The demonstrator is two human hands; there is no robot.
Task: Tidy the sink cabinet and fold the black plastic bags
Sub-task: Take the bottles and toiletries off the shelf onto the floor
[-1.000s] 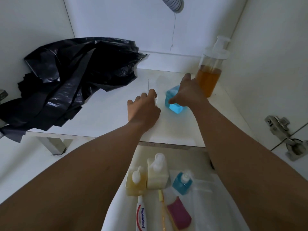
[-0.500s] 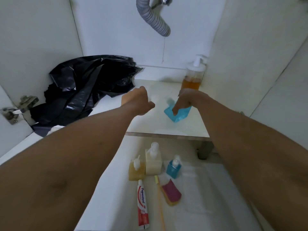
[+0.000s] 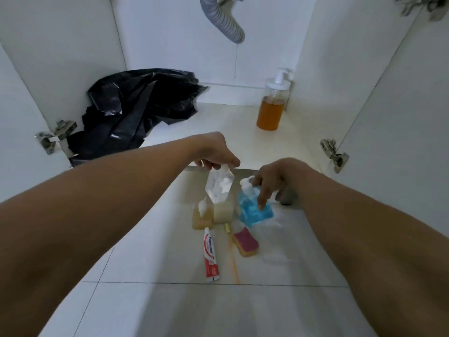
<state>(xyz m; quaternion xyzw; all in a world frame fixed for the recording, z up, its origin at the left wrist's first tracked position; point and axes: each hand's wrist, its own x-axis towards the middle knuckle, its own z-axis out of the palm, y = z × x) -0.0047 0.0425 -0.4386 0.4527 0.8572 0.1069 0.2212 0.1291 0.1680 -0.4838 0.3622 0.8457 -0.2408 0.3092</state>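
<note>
A crumpled heap of black plastic bags (image 3: pixel 138 110) lies at the left back of the white cabinet floor (image 3: pixel 233 132). My left hand (image 3: pixel 213 152) grips a clear empty bottle (image 3: pixel 220 187) just past the cabinet's front edge, above the floor tiles. My right hand (image 3: pixel 272 181) holds a blue soap bottle (image 3: pixel 255 210) with a white pump, tilted, low over the tiles. An orange liquid pump dispenser (image 3: pixel 272 110) stands upright at the cabinet's back right.
On the floor tiles stand a small yellow bottle (image 3: pixel 201 216) and a cream bottle (image 3: pixel 222 211). A toothpaste tube (image 3: pixel 211 256), a toothbrush (image 3: pixel 233 254) and a pink-yellow sponge (image 3: pixel 245 244) lie there too. A grey drain hose (image 3: pixel 223 18) hangs above. Door hinges (image 3: pixel 54 137) flank the opening.
Both hands have drawn back out of the cabinet toward the floor items. The left hand now holds the clear bottle; the right carries the blue bottle down over the tiles.
</note>
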